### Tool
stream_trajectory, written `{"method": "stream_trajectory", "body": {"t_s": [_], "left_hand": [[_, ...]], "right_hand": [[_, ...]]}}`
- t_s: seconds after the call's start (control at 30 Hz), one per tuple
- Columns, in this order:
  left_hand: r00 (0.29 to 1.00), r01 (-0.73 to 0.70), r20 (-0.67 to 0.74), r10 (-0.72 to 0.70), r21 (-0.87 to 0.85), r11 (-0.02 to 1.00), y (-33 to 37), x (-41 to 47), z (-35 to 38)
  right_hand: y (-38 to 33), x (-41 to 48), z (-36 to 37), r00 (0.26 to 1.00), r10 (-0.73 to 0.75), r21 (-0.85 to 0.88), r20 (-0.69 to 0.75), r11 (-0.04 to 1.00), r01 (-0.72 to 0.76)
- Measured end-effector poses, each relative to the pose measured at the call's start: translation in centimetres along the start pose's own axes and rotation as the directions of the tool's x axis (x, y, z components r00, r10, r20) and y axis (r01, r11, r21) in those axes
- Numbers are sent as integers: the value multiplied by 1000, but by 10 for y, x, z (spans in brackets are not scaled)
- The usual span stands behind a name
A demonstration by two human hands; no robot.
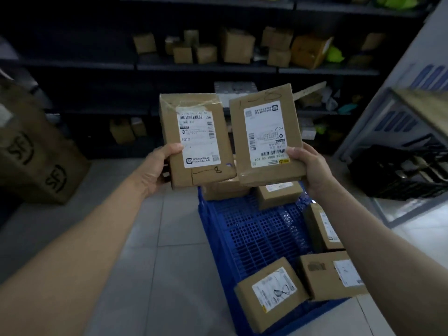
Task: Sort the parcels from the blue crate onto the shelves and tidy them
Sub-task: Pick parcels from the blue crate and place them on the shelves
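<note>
The left grip (157, 166) is clamped on the left parcel (196, 139), a flat brown cardboard box with a white shipping label, thumb on its front at the 9 o'clock edge and the fingers hidden behind. The right grip (308, 166) grasps the right parcel (266, 134), a matching flat brown cardboard box, thumb on the label's 5 o'clock corner. Both boxes stand raised side by side, edges almost touching, labels turned toward the camera. This is probably so the printed codes and similar pen marks can be compared before choosing a shelf; the right label reads upside down. Each box rises toward 12 o'clock from its grip. Below them, at 5 o'clock in the view, the blue plastic lattice crate (202, 214) sits on the tiled floor with at least five small brown cardboard boxes (269, 292) inside. The dark metal shelves (206, 66), stocked with cartons, span the 12 o'clock background, well apart from both hands.
</note>
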State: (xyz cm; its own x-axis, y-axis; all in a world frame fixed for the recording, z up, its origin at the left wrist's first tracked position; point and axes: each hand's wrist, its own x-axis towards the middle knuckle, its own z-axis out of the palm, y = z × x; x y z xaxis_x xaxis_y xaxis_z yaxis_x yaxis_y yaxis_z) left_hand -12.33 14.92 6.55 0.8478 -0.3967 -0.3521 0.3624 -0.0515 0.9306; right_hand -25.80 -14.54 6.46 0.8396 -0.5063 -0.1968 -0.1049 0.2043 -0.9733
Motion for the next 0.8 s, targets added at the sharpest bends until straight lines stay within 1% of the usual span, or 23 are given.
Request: {"method": "stream_trajectory", "body": {"t_s": [0.2,0.3,0.43,0.53,0.67,0.8], "left_hand": [[995,-57,-86,54,-41,997,16,-39,-135],[984,-60,-170,49,-65,996,20,-60,-197],[967,-78,-249,48,-113,991,22,-86,-267],[951,-132,-297,82,-151,980,21,-105,-309],[912,-186,-399,99,-184,965,19,-135,-360],[856,-217,-509,89,-198,956,14,-170,-405]], "right_hand": [[5,-22,135,997,-25,-36,78,999,28],[10,-30,197,987,-33,-50,154,998,41],[12,-39,268,970,-28,-73,240,996,47],[12,-40,315,956,-30,-108,293,992,64],[15,-39,386,910,-24,-150,414,984,95],[24,-37,456,824,4,-145,567,985,95]]}}
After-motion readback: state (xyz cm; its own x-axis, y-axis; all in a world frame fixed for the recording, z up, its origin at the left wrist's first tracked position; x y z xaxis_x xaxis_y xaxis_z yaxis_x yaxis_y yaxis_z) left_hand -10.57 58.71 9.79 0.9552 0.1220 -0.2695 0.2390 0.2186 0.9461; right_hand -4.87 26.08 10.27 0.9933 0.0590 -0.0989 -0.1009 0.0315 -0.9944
